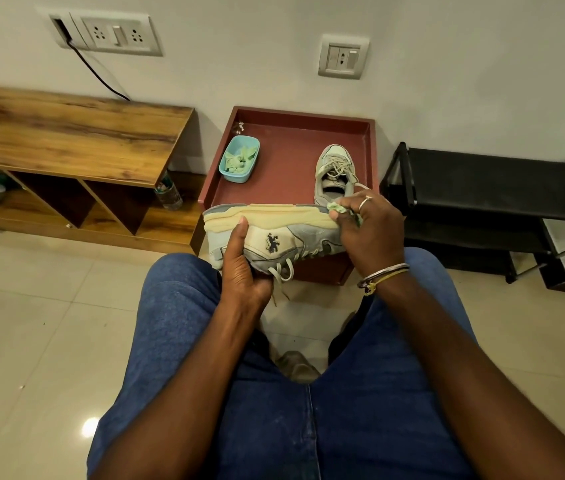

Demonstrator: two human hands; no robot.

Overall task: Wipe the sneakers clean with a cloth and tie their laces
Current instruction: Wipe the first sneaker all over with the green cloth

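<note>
We hold the sneaker before our knees, sole turned up, long axis left to right. Our left hand grips its left end; our right hand pinches the green cloth against the sole's right end. Just beyond, the other sneaker stands untied by the table's right edge, a blue tub opposite.

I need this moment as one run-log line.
step: wiping | left hand: grips held sneaker | right hand: presses green cloth to its sole | other sneaker: on red tray
</note>
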